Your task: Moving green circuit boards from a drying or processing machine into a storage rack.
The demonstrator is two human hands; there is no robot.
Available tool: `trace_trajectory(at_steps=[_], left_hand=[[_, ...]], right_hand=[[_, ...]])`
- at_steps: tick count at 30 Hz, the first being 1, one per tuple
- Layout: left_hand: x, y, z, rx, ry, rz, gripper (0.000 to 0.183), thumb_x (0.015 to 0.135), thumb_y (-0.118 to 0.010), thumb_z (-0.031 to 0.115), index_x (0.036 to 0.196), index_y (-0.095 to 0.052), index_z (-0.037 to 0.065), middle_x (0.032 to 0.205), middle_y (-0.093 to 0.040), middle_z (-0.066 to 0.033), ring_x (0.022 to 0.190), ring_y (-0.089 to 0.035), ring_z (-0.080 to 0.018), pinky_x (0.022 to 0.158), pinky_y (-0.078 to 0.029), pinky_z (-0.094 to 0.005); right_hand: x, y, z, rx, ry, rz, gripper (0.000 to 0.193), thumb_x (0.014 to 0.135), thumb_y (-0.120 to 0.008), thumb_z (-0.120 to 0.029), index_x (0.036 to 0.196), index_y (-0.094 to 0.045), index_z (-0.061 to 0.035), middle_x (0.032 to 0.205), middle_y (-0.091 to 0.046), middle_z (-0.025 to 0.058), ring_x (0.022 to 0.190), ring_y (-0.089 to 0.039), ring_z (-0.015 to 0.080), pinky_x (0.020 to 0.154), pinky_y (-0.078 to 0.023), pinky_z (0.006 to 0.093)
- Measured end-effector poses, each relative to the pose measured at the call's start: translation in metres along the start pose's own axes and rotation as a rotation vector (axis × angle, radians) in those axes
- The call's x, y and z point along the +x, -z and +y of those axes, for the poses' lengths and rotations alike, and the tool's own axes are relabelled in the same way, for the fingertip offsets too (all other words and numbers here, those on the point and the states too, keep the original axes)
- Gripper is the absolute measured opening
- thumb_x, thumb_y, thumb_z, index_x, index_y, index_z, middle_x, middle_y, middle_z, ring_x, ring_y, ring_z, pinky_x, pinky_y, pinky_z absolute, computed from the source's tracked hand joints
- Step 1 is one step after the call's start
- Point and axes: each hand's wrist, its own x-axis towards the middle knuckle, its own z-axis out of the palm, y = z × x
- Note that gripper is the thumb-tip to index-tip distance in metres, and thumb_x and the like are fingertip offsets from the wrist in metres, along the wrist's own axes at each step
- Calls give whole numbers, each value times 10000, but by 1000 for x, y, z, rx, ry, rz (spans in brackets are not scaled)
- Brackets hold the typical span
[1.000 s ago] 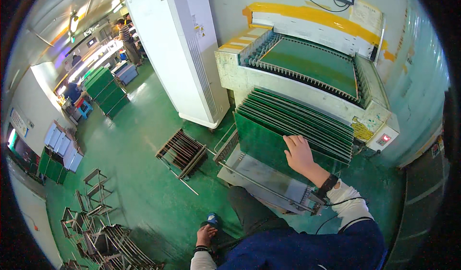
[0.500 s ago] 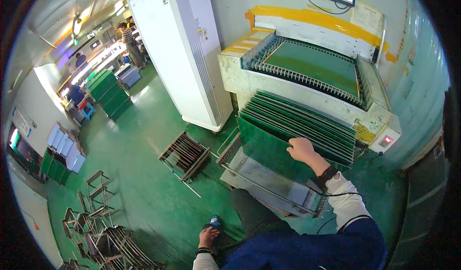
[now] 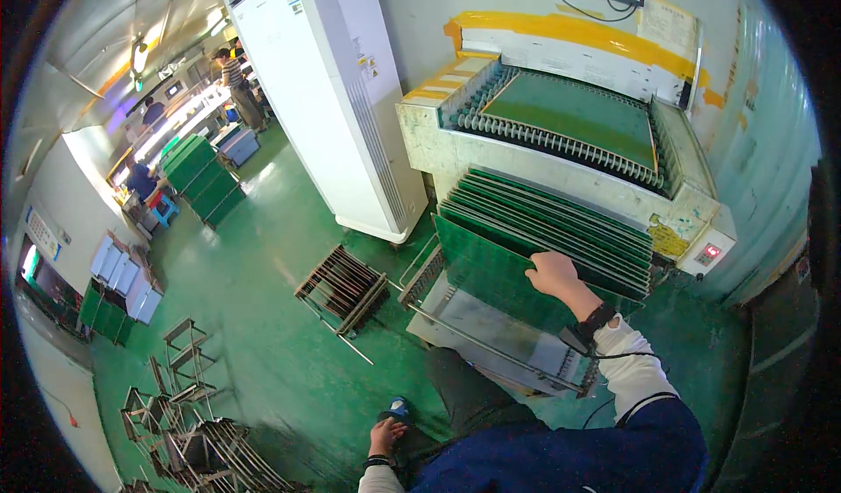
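My right hand is closed at the top edge of the front green panel, its fingers bent over that edge. The panel stands tilted in a metal rack, in front of several more upright green panels. A dark band circles my right wrist, with a cable trailing from it. Low in the picture, my left hand hangs by my leg, fingers loosely apart and nothing visible in it. Behind the rack, another green panel lies flat on the rollers of a conveyor machine.
A tall white cabinet unit stands left of the machine. On the floor are a small slatted metal rack and several metal frames at lower left. Green stacked panels and people at a lit bench are farther off.
The view has shifted slightly. My right hand stays at the front panel's top edge, and my left hand stays low by my leg.
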Motion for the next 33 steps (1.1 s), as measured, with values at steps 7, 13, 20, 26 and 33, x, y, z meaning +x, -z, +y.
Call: trace_trajectory(at_steps=[7,13,20,26,33], left_hand=[[-9,-11,7,77,8,54,312,870,-553,186,1066,-490,-48,928,-623,-199,763,-660,-282,593,-530,-302],[-8,-13,6,70,29,79,326,877,-546,180,1098,-482,-51,919,-627,-190,768,-658,-275,594,-531,-304],[-7,-9,6,67,35,64,362,880,-542,189,1132,-472,-60,926,-632,-185,777,-657,-270,613,-532,-294],[-14,-15,9,72,25,63,377,884,-535,193,1150,-461,-63,947,-627,-189,791,-656,-263,624,-528,-286],[-14,-14,8,78,20,60,339,884,-531,191,1109,-479,-57,936,-626,-179,786,-655,-260,623,-526,-289]], right_hand=[[-1,0,1,12,-10,31,269,773,-623,-299,788,-606,-31,778,-619,166,779,-601,356,674,-476,466],[-1,0,1,9,-18,32,268,771,-624,-297,785,-607,-30,780,-619,173,782,-602,359,676,-478,464],[-1,2,-1,7,-41,20,265,775,-618,-294,808,-606,-31,806,-625,174,806,-602,360,701,-481,463],[-2,2,0,1,-33,15,268,780,-613,-295,825,-600,-31,824,-624,175,812,-601,363,708,-482,466],[-3,4,-3,6,-44,20,257,783,-608,-286,827,-599,-34,814,-622,176,808,-601,362,694,-485,470]])
